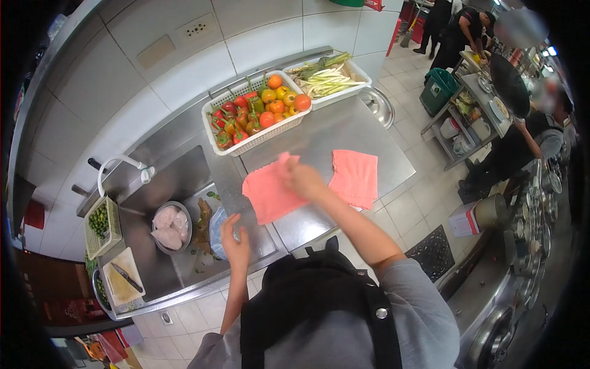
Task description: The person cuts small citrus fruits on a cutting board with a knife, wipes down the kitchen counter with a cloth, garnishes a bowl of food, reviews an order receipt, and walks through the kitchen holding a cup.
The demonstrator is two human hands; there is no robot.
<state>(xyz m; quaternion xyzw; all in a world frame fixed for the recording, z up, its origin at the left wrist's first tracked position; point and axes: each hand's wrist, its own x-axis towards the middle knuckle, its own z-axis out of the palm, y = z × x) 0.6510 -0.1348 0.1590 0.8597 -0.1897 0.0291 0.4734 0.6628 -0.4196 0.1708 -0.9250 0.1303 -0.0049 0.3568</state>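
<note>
A pink cloth (pixel 270 192) lies on the steel counter in front of the vegetable basket. My right hand (pixel 302 179) is closed on its upper right part, and a corner of cloth sticks up by the fingers. To the right, a second pink cloth (pixel 355 178) rests folded near the counter's front edge. My left hand (pixel 235 241) is over the sink's right side, fingers apart and holding nothing, beside a light-blue plastic bag (pixel 218 234).
Peppers and tomatoes fill a white basket (pixel 246 147); a white tray (pixel 362 80) holds green stalks. In the sink sits a metal bowl (pixel 187 243) of pale meat. A knife (pixel 127 277) lies on a cutting board (pixel 121 294). Other people stand at the upper right.
</note>
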